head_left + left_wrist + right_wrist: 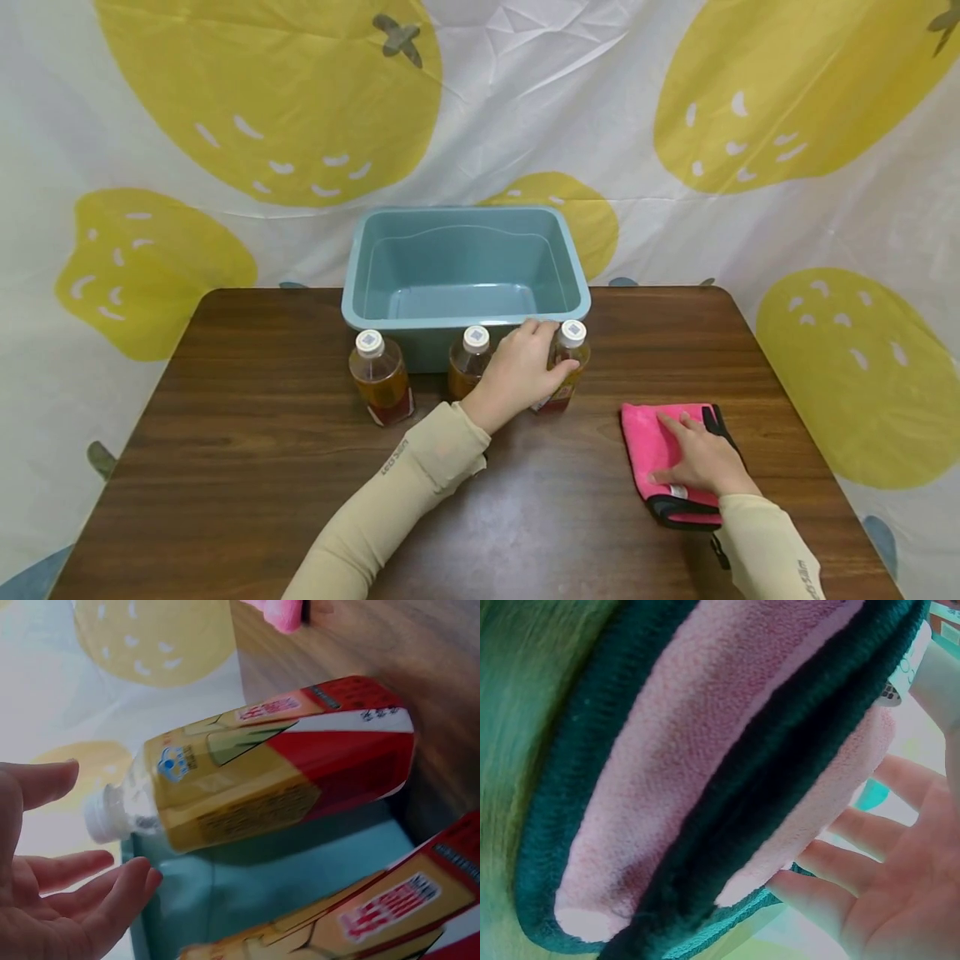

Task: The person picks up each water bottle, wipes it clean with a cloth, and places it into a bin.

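Observation:
My left hand (517, 375) reaches to the rightmost of three drink bottles, its thumb and fingers spread around the neck. That bottle (277, 769) stands upright, with a white cap and a red and yellow label. In the left wrist view a gap shows between the fingers and the cap. The middle bottle (465, 367) is partly hidden by this hand; the left bottle (381, 383) stands apart. My right hand (705, 462) lies over a folded pink towel (648, 442) with black edging. In the right wrist view its fingers (855, 832) are extended along the towel's side.
A blue-green plastic basin (465, 323) stands at the table's back edge, right behind the bottles. The brown wooden table (247, 450) extends to both sides. Behind it hangs a white cloth (510, 100) with yellow fruit prints.

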The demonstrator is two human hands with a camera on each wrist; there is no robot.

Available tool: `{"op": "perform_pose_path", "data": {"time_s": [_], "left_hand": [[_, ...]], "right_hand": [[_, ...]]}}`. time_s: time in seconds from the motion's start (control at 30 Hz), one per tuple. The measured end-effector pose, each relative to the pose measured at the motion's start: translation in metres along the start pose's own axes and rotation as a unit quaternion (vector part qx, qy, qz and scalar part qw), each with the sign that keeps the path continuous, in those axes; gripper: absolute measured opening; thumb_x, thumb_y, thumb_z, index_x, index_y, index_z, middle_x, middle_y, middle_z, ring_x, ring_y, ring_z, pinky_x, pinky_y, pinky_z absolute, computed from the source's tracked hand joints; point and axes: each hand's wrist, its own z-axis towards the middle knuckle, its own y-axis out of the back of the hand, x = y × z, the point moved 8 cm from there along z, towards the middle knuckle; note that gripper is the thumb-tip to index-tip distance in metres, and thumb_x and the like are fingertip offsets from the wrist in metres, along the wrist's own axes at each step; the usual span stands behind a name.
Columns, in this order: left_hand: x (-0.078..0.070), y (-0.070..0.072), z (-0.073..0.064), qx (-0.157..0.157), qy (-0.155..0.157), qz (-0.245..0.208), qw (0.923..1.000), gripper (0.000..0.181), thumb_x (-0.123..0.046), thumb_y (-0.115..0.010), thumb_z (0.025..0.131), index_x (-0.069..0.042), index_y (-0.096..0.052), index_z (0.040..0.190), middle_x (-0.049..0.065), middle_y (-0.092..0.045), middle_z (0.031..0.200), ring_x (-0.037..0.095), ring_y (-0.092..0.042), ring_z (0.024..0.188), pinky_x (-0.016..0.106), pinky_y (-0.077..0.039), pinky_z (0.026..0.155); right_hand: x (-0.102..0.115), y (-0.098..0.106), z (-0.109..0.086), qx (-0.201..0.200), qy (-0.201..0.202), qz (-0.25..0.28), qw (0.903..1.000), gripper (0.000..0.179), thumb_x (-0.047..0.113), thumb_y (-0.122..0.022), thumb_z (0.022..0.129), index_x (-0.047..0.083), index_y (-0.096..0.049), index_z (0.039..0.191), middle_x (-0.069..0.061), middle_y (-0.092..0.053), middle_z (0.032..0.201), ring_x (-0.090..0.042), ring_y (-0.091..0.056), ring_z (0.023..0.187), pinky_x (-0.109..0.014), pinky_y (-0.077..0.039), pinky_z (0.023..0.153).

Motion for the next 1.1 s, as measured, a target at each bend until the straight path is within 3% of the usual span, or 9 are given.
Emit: {"op": "perform_pose_path", "data": {"time_s": [0.2,0.53,0.83,1.1], "left_hand": [[0.0,-0.007,-0.001,-0.029,0.004,-0.021,0.9993,0.051,-0.034,-0.068,0.079,-0.005,-0.053,0.117,0.01,-0.059,0.105,0.024,-0.06,0.092,0.035,-0.049,0.079],[0.006,-0.017,-0.003,-0.072,0.034,-0.03,0.9964,0.044,-0.036,-0.07,0.078,-0.003,-0.055,0.104,0.01,-0.058,0.092,0.024,-0.06,0.083,0.035,-0.049,0.074],[0.009,-0.026,-0.008,-0.067,0.036,-0.033,0.9966,0.041,-0.029,-0.071,0.078,-0.003,-0.057,0.106,0.01,-0.055,0.095,0.024,-0.061,0.079,0.033,-0.051,0.069],[0.009,-0.026,-0.007,-0.059,0.03,-0.051,0.9965,0.041,-0.025,-0.072,0.077,-0.003,-0.058,0.108,0.008,-0.055,0.102,0.021,-0.06,0.09,0.03,-0.049,0.077]], "right_hand": [[-0.001,0.001,0.001,-0.003,-0.003,0.0,1.0,0.1,0.054,-0.079,0.054,-0.003,-0.043,0.13,-0.039,-0.037,0.126,-0.057,-0.042,0.107,-0.063,-0.039,0.08],[-0.001,0.001,0.001,-0.011,-0.001,0.003,0.9999,0.1,0.053,-0.079,0.054,-0.002,-0.044,0.129,-0.039,-0.039,0.125,-0.057,-0.044,0.103,-0.062,-0.039,0.079],[0.0,-0.006,-0.003,0.002,-0.008,0.008,0.9999,0.095,0.05,-0.079,0.056,-0.001,-0.046,0.129,-0.038,-0.039,0.126,-0.054,-0.047,0.101,-0.061,-0.04,0.079],[0.006,-0.002,-0.006,-0.021,0.011,-0.006,0.9997,0.076,0.042,-0.078,0.063,0.003,-0.053,0.123,-0.035,-0.048,0.119,-0.05,-0.052,0.098,-0.059,-0.043,0.075]]}}
